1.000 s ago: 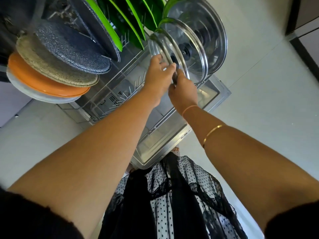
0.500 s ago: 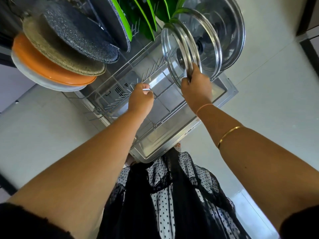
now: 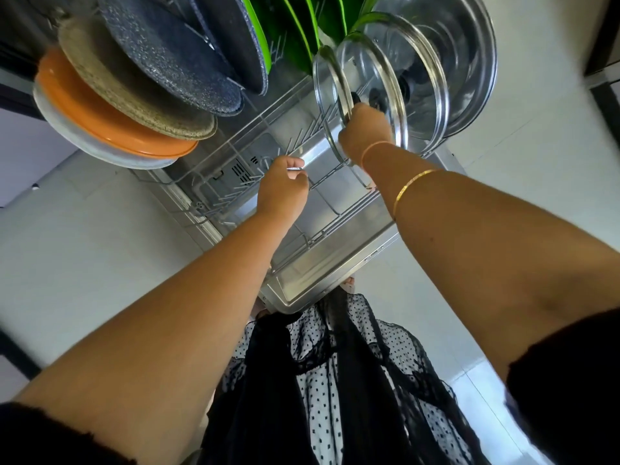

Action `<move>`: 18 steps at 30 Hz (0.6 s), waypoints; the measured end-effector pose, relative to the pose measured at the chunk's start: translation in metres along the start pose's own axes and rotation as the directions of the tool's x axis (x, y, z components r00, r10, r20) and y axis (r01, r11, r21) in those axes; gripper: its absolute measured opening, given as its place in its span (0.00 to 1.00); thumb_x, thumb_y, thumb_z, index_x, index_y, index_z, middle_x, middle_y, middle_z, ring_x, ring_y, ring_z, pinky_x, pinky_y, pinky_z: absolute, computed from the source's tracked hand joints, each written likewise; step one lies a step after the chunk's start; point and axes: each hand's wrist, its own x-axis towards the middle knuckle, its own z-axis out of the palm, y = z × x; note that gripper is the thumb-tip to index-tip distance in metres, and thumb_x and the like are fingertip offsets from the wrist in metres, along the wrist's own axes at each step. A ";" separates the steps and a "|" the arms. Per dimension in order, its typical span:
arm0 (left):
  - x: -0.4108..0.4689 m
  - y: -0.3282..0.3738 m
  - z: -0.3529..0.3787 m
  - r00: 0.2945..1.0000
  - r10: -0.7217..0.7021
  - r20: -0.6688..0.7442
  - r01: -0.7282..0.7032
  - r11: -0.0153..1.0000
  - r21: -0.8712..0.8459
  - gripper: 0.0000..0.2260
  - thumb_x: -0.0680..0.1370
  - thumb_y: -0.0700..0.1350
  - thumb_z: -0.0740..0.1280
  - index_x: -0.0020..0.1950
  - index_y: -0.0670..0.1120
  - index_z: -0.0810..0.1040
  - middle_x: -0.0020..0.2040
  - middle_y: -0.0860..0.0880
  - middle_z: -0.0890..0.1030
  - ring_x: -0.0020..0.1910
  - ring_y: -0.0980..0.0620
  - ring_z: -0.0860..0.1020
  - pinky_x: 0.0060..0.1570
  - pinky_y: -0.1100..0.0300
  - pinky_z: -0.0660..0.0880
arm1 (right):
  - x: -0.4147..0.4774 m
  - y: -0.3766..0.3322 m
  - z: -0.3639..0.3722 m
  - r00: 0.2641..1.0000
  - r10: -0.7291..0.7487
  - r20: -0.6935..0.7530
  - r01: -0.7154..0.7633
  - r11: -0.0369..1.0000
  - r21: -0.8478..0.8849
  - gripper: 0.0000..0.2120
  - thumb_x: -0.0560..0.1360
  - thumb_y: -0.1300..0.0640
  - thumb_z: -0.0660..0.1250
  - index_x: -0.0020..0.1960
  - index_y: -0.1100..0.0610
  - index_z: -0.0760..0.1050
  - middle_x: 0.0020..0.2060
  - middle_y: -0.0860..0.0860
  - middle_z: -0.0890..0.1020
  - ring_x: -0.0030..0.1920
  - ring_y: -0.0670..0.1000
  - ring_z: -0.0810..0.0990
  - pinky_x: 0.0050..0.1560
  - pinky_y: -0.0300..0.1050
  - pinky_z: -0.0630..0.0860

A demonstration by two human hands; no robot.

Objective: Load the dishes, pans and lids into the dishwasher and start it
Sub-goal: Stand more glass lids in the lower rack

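Green plates partly beyond the top edge.

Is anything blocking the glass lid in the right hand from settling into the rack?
Nothing visible does. The right hand grips the glass lid, its lower rim already down among the rack tines. The left hand is off to the side, clear of it.

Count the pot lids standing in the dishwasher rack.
3. The nearest glass lid is in the grip of the right hand; the second glass lid is just behind; the largest lid is rearmost. Overlapping rims could hide another.
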 end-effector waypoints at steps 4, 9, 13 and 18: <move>0.000 -0.008 -0.007 1.000 0.000 -0.005 0.000 1.000 0.014 0.09 0.79 0.39 0.60 0.59 0.44 0.73 0.57 0.46 0.79 0.46 0.54 0.75 0.34 0.72 0.69 | 0.006 0.008 0.012 0.998 0.041 0.055 -0.041 0.999 0.005 0.14 0.79 0.62 0.58 0.64 0.65 0.69 0.57 0.60 0.78 0.57 0.56 0.77 0.56 0.45 0.74; -0.001 -0.015 -0.012 1.000 -0.014 0.001 0.014 1.000 -0.005 0.09 0.79 0.39 0.60 0.58 0.45 0.73 0.59 0.45 0.78 0.49 0.52 0.75 0.42 0.63 0.74 | 0.010 0.010 0.014 0.992 0.041 0.117 -0.045 0.999 0.029 0.16 0.78 0.60 0.60 0.64 0.65 0.70 0.59 0.61 0.76 0.60 0.59 0.74 0.60 0.48 0.71; -0.004 -0.018 -0.014 1.000 -0.009 0.002 0.009 0.999 -0.034 0.09 0.79 0.39 0.60 0.59 0.44 0.73 0.61 0.45 0.77 0.49 0.53 0.75 0.36 0.70 0.70 | 0.008 0.018 0.021 0.990 0.059 0.126 -0.073 0.991 0.110 0.16 0.78 0.58 0.61 0.64 0.63 0.70 0.51 0.57 0.78 0.49 0.53 0.78 0.54 0.46 0.78; -0.009 -0.024 -0.014 1.000 -0.008 -0.011 0.008 0.999 -0.041 0.10 0.79 0.40 0.60 0.60 0.45 0.72 0.61 0.46 0.77 0.49 0.54 0.74 0.34 0.71 0.68 | -0.006 0.038 0.032 0.997 0.034 0.065 -0.039 0.996 0.078 0.16 0.77 0.48 0.64 0.53 0.61 0.73 0.37 0.52 0.75 0.39 0.51 0.77 0.36 0.39 0.75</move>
